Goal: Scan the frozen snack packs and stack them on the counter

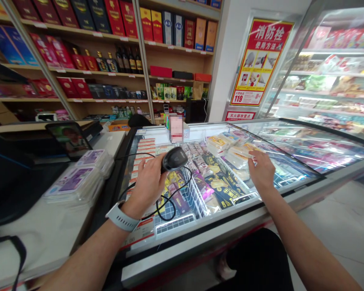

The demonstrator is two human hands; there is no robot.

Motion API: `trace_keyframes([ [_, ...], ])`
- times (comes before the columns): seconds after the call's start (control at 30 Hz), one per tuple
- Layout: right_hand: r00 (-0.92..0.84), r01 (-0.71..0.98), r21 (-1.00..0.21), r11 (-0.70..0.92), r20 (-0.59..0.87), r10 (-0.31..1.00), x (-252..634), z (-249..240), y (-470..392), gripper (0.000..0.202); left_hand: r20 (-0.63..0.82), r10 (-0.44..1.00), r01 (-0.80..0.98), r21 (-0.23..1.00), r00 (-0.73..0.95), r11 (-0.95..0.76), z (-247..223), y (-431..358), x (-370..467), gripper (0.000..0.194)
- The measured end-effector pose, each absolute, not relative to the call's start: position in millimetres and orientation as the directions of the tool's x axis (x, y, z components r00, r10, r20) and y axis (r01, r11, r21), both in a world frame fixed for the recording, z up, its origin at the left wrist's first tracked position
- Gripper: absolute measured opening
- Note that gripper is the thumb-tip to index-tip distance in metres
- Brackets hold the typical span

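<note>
A black handheld barcode scanner (174,159) is gripped in my left hand (150,178), above the glass top of a chest freezer (215,232). Its black cable loops below the hand over the glass. My right hand (262,169) is at the right edge of a clear plastic food box (238,157) with an orange-yellow label, thumb and fingers curled at its corner. Behind it lie more clear boxes (220,142) with similar labels. Under the glass, wire baskets (197,194) hold several bagged frozen goods.
To the left, stacked clear boxes with purple labels (79,178) stand on a counter (87,220) beside a propped phone (69,139). Price tags (142,232) line the freezer's left side. Shelves of boxes and bottles (127,60) stand behind, and a lit display fridge (333,76) at right.
</note>
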State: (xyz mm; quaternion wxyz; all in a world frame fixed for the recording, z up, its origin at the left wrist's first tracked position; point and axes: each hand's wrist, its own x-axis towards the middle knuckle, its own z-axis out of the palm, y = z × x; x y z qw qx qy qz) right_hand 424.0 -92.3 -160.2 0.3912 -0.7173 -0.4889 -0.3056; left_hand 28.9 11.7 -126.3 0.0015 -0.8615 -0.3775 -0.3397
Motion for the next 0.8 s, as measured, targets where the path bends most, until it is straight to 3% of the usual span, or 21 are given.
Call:
trace_keyframes([
  [0.33, 0.235, 0.952, -0.079, -0.296, 0.807, 0.541, 428, -175, -83, 0.037, 0.572, 0.658, 0.658, 0.253, 0.489, -0.709, -129, 15, 30, 0.049],
  [0.8, 0.22, 0.945, -0.038, -0.326, 0.808, 0.546, 422, -175, -88, 0.038, 0.574, 0.665, 0.664, 0.26, 0.477, -0.701, -127, 12, 29, 0.048],
])
